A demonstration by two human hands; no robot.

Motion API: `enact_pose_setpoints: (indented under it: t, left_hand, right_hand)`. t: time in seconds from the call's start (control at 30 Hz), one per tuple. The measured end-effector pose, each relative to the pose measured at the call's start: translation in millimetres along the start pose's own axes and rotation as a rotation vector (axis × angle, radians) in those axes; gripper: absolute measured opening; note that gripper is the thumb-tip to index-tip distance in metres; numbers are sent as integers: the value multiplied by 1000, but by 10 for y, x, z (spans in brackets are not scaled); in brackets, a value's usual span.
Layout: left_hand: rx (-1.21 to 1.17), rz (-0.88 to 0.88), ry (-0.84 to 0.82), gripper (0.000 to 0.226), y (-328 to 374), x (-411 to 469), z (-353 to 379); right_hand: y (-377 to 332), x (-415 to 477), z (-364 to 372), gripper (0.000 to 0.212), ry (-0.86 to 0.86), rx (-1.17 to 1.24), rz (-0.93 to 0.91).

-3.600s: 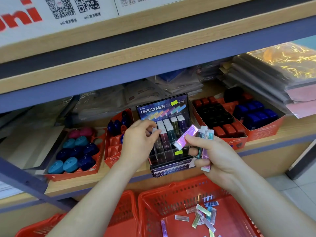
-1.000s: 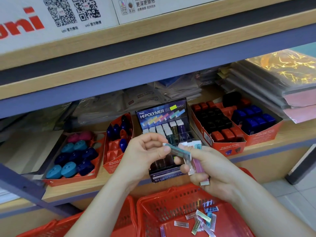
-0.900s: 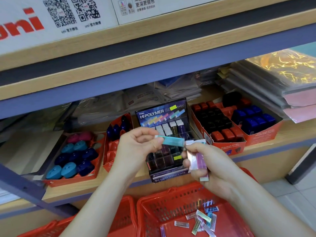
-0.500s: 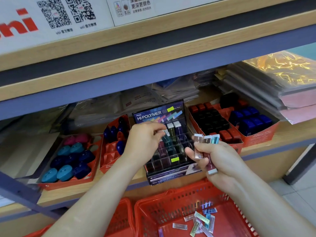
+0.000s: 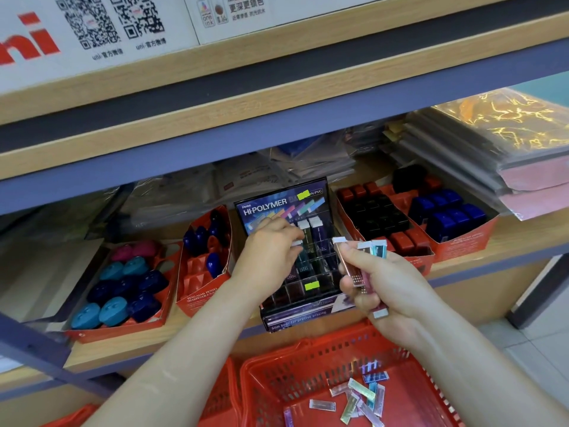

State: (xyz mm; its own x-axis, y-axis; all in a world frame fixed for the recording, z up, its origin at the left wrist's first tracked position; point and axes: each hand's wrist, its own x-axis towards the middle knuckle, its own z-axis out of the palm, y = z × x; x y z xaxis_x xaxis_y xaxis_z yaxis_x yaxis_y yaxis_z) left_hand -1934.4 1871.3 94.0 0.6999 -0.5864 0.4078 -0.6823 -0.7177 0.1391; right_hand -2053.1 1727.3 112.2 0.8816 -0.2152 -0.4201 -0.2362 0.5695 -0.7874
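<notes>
The slim eraser (image 5: 297,243) is pinched in the curled fingers of your left hand (image 5: 271,257), only its white end showing, right over the upper rows of the display box (image 5: 277,208) on the shelf (image 5: 523,234). Your right hand (image 5: 388,285) grips a bundle of erasers (image 5: 354,268) just beside the box, above the red basket (image 5: 277,383) where loose erasers (image 5: 360,399) lie. Your own knuckles hide the slot, so you may feed the piece in askew and jam it against a divider, or knock the standing erasers (image 5: 317,232) next to it. Push too hard and the light box could slide back or tip. The bundle looks fanned out at the top; loosen that grip and one may slip down into the basket
</notes>
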Motion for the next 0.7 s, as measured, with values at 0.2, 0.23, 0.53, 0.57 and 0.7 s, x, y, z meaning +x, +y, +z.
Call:
enact_pose_setpoints:
  t: [0.2, 0.23, 0.53, 0.57, 0.7]
  left_hand:
    - [-53, -88, 30, 23, 58, -31, -46]
    - [-156, -155, 67, 19, 111, -65, -104]
    - [-1413, -611, -59, 23, 364, -533, -446]
    - [-1374, -611, -51, 22, 355, -576, -457]
    - [-1175, -677, 66, 19, 272, -704, -515]
  right_hand:
    - [-7, 0, -14, 16, -40, -29, 0]
    - [-3, -5, -14, 18, -64, -49, -16]
    - [59, 28, -22, 31, -136, -221, -87]
    - [72, 21, -17, 31, -149, -252, -84]
    - [100, 19, 36, 24, -149, -157, -5]
